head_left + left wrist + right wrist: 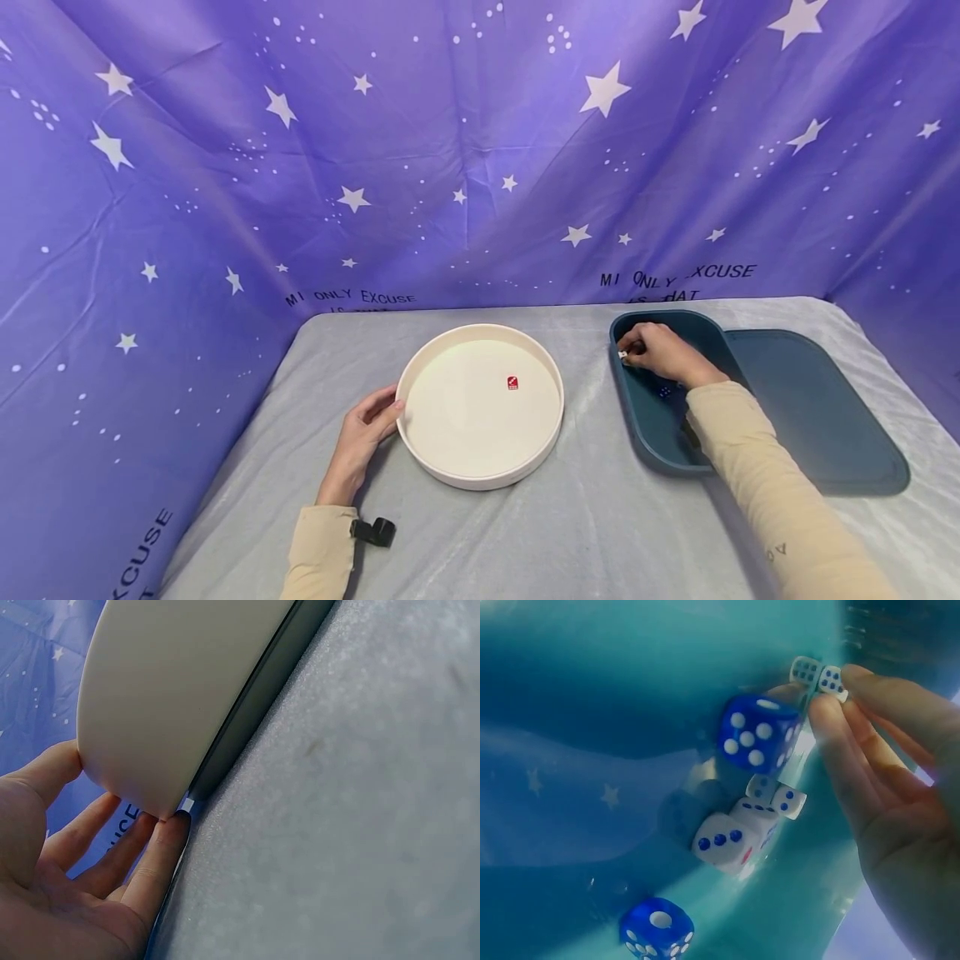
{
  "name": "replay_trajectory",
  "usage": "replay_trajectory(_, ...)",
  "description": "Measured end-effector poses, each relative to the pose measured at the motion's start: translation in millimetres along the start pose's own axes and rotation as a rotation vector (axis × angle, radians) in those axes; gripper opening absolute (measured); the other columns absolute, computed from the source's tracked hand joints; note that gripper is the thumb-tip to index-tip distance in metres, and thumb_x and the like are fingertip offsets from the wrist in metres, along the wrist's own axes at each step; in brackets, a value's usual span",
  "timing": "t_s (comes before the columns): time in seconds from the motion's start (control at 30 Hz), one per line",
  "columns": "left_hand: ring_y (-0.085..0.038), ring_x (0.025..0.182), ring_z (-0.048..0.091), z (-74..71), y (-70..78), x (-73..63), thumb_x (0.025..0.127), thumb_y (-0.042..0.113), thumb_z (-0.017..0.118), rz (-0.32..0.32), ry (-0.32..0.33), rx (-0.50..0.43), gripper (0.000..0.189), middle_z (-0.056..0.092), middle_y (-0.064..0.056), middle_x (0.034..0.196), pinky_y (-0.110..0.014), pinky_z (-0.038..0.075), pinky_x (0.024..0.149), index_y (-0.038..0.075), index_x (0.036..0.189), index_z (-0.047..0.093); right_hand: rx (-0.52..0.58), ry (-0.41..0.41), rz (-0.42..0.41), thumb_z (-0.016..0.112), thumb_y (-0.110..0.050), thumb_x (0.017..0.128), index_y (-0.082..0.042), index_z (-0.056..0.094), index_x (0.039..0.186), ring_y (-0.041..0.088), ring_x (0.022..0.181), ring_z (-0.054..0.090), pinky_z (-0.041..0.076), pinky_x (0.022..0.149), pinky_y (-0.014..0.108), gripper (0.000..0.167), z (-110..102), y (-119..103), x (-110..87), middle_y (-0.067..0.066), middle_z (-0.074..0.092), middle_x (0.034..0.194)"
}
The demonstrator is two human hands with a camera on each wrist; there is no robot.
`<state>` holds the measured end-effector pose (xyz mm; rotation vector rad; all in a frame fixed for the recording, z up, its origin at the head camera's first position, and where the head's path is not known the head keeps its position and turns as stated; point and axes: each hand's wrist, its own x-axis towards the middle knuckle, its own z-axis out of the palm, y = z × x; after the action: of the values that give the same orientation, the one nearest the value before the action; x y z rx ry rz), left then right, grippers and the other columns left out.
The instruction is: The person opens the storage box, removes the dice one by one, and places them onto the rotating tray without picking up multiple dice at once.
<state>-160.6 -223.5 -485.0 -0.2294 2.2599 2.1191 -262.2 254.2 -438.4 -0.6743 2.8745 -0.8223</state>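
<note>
In the head view my left hand (362,442) holds the left edge of a cream round tray (480,485). The left wrist view shows its thumb at one edge of the tray's side wall (172,690) and fingertips at the other. One small red die (512,383) with white marks lies inside the tray. Over at the right, my right hand (663,350) reaches into a deep teal container (633,425). Thumb and fingertips pinch a small white die (832,681) with blue dots beside the container wall. Blue dice (754,739) and white dice (724,841) lie near that hand.
A flat teal lid (825,417) lies to the right of the container, partly behind my right sleeve. Grey cloth (570,533) covers the table. Purple star-printed curtains (465,167) hang behind it and at both sides.
</note>
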Motion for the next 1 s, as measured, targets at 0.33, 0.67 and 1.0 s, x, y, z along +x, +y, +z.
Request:
replay_trajectory(0.33, -0.009, 0.108, 0.064, 2.2, -2.7, -1.3, 0.093, 0.023, 0.072, 0.011, 0.001, -0.007, 0.051, 0.056, -0.017, 0.136, -0.022, 0.057, 0.092, 0.004, 0.137, 0.056, -0.01, -0.02, 0.017, 0.072, 0.002, 0.085, 0.002, 0.074, 0.093, 0.024, 0.08, 0.066, 0.057, 0.07, 0.04, 0.008, 0.7, -0.8, -1.9, 0.013, 0.072, 0.089)
replay_trajectory(0.67, -0.014, 0.113, 0.062, 0.4, 0.4, -1.4, 0.094, 0.023, 0.071, -0.005, -0.001, 0.002, 0.049, 0.056, -0.015, 0.137, -0.023, 0.056, 0.093, 0.008, 0.138, 0.056, 0.007, -0.005, 0.051, 0.069, 0.002, 0.089, 0.006, 0.073, 0.101, 0.03, 0.086, 0.069, 0.06, 0.073, 0.043, 0.014, -9.5, -13.3, -1.6, 0.018, 0.072, 0.096)
replay_trajectory(1.0, -0.011, 0.112, 0.062, 1.0, 1.1, -1.2, 0.093, 0.024, 0.071, 0.003, -0.003, 0.0, 0.049, 0.056, -0.013, 0.136, -0.023, 0.056, 0.094, 0.008, 0.137, 0.057, -0.026, 0.049, 0.034, 0.069, 0.0, 0.09, 0.006, 0.073, 0.104, 0.03, 0.088, 0.069, 0.06, 0.077, 0.044, 0.016, -23.2, -32.6, -4.7, 0.019, 0.072, 0.098)
